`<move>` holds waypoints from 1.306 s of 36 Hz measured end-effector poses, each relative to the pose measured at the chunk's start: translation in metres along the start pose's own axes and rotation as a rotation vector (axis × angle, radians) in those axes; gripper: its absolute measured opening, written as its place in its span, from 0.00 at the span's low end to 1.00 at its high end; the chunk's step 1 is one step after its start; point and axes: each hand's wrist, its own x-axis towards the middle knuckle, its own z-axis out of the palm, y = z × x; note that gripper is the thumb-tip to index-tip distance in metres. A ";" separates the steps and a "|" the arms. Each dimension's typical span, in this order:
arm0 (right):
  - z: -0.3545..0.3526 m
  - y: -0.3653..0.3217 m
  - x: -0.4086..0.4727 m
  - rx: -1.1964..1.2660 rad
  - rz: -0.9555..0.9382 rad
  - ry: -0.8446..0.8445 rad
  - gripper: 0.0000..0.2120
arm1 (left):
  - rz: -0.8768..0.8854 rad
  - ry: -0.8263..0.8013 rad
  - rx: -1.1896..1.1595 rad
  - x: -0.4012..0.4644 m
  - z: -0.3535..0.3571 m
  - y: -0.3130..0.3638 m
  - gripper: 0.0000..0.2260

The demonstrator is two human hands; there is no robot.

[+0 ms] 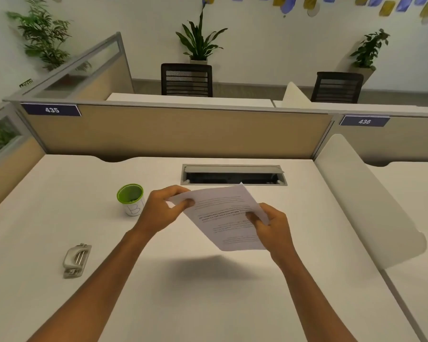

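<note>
Matt white paper sheet (223, 215); brushed metal hole punch (77, 260); smooth desk (208, 304).

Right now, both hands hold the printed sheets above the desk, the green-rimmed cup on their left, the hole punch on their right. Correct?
One slip: the head view shows the hole punch on the left too, nearer the person than the green-rimmed cup. The left hand and right hand do hold the printed sheets above the desk.
</note>
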 end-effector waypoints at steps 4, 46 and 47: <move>0.000 0.000 -0.008 0.168 0.064 0.036 0.08 | -0.230 0.095 -0.401 -0.017 0.007 -0.011 0.11; -0.021 -0.038 0.003 -0.397 -0.202 -0.035 0.36 | 0.016 -0.125 0.102 -0.026 0.049 0.018 0.13; -0.022 -0.040 0.003 -0.383 -0.205 -0.070 0.32 | 0.062 -0.137 0.150 -0.022 0.048 0.021 0.15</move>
